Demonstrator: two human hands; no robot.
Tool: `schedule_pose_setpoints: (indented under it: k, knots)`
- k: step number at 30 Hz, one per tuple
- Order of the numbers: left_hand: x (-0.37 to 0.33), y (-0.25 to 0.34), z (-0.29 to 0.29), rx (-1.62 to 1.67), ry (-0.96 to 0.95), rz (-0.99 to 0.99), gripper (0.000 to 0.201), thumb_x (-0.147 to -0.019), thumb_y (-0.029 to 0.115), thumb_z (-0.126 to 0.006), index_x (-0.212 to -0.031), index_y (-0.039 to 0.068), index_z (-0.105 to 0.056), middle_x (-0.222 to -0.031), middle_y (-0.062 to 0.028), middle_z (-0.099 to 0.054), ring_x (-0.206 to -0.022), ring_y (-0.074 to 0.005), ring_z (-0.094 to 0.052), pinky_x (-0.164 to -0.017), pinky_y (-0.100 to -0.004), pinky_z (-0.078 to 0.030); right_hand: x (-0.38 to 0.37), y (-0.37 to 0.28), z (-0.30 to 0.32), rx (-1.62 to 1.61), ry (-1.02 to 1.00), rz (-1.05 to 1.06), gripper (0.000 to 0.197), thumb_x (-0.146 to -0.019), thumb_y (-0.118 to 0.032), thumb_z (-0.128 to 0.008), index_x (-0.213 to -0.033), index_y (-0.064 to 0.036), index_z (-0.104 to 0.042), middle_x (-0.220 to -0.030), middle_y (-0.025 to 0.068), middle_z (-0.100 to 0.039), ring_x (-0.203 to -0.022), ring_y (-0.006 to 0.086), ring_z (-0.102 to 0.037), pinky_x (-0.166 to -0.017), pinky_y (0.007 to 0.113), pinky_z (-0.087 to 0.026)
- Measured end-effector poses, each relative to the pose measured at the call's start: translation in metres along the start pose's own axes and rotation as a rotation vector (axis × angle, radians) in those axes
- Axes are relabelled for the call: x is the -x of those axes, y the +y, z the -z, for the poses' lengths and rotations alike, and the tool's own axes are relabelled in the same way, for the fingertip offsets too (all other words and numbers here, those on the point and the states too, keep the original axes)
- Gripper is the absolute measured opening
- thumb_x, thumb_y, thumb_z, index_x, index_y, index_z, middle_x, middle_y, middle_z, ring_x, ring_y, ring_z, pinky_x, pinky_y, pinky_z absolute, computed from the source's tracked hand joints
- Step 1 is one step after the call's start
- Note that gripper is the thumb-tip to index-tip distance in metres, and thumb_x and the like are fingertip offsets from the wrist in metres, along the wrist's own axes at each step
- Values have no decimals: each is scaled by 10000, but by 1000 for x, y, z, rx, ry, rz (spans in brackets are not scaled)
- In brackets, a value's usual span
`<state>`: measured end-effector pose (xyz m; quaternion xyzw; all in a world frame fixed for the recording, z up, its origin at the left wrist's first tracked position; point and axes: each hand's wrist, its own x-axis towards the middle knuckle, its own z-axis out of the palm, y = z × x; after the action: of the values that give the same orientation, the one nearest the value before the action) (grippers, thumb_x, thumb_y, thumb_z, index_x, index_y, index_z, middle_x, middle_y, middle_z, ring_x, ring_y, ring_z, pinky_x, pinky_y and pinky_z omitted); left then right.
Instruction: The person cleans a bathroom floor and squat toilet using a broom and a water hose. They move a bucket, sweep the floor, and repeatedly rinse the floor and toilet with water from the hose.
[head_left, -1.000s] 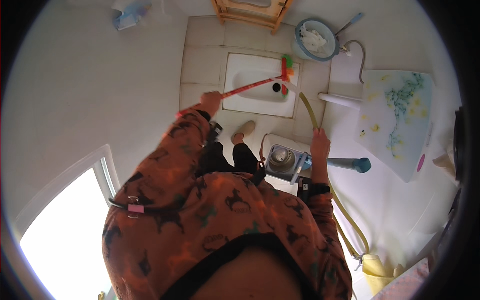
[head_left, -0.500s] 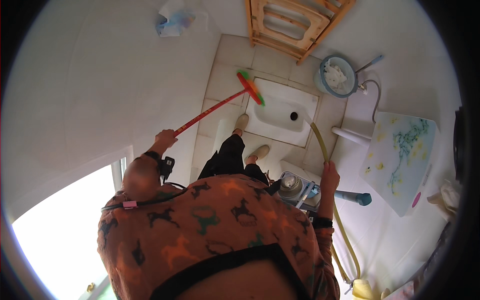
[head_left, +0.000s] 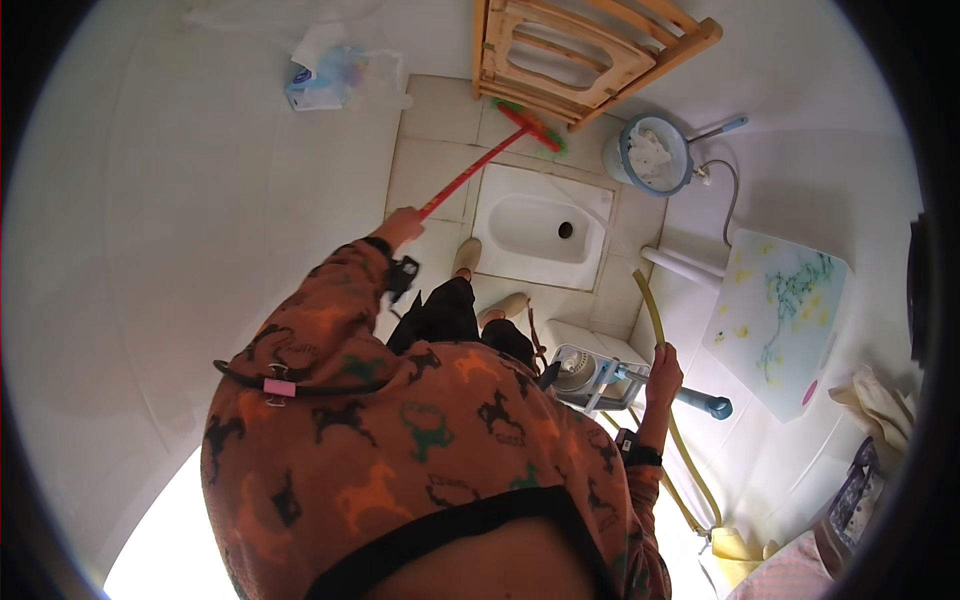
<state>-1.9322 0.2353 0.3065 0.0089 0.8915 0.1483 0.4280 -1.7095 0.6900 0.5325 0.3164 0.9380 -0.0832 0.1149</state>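
My left hand (head_left: 403,226) is closed round the red handle (head_left: 465,182) of a broom. Its red head with green bristles (head_left: 532,128) rests on the tiles past the far edge of a white squat toilet (head_left: 515,235), close to a folded wooden chair (head_left: 585,60) with an oval seat opening. On the right, my right hand (head_left: 664,375) grips a yellowish hose (head_left: 648,300) near its end, which points toward the toilet. The hose trails back past my right forearm. Any water leaving it is too faint to make out surely.
A blue-grey bucket (head_left: 655,158) with crumpled white paper stands at the far right corner, a blue-handled tool (head_left: 720,128) beside it. A patterned white panel (head_left: 775,320) and a white pipe (head_left: 685,268) line the right wall. Tissue packs (head_left: 325,78) hang on the left wall.
My left hand has pushed forward and right, taking the broom head from the toilet's left edge to the tiles beyond it. The hose end has swung back from over the toilet.
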Motion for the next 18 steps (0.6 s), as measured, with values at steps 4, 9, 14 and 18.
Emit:
schedule_pose_setpoints:
  k: [4, 9, 14, 18]
  knots:
    - [-5, 22, -14, -58, 65, -60, 228, -658, 135, -539, -820, -19, -582, -794, -199, -595, -781, -356, -578, -678, -421, -474, -3, -5, -5, 51, -27, -66, 246, -847, -277, -416, -993, -104, -512, -843, 159, -584, -796, 348, -546, -669, 415, -434]
    - [82, -43, -22, -67, -26, 288, 259, -688, 201, -543, -868, 19, -581, -841, -190, -594, -816, -336, -578, -709, -417, -471, -18, 9, -7, 46, -132, -57, 243, -851, -302, -398, -985, -129, -503, -850, 148, -584, -793, 355, -542, -660, 436, -422]
    - [140, -66, -50, 98, -11, 338, 408, -703, 376, -567, -890, 13, -558, -802, -175, -591, -737, -308, -589, -664, -394, -483, -30, 31, 17, -45, 41, 116, 236, -846, -258, -432, -998, -99, -517, -840, 148, -586, -763, 337, -556, -635, 398, -439]
    - [114, -61, -41, 241, 19, 376, 427, -708, 375, -564, -935, 13, -550, -896, -183, -576, -868, -339, -555, -741, -422, -454, -25, 35, 39, -160, 46, 221, 219, -833, -187, -468, -1003, -61, -523, -848, 150, -585, -762, 309, -567, -648, 346, -450]
